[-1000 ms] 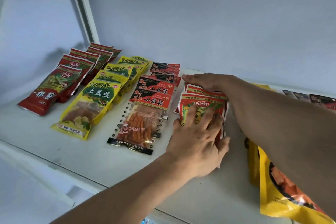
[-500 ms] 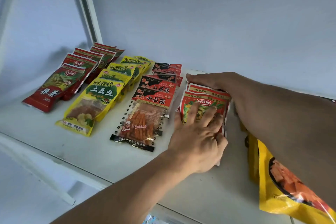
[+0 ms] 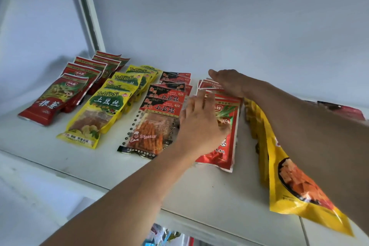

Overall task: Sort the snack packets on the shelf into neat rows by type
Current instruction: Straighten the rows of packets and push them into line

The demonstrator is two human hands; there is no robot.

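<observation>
Snack packets sit in rows on my white shelf (image 3: pixel 83 168): red-green ones (image 3: pixel 58 98) far left, yellow potato ones (image 3: pixel 99 114), then black-red ones (image 3: pixel 153 124). My left hand (image 3: pixel 199 126), fingers spread and relaxed, hovers over the red stack (image 3: pixel 223 146). My right hand (image 3: pixel 229 82) lies flat on that stack's back end. Big yellow bags (image 3: pixel 289 181) lie just right of it.
</observation>
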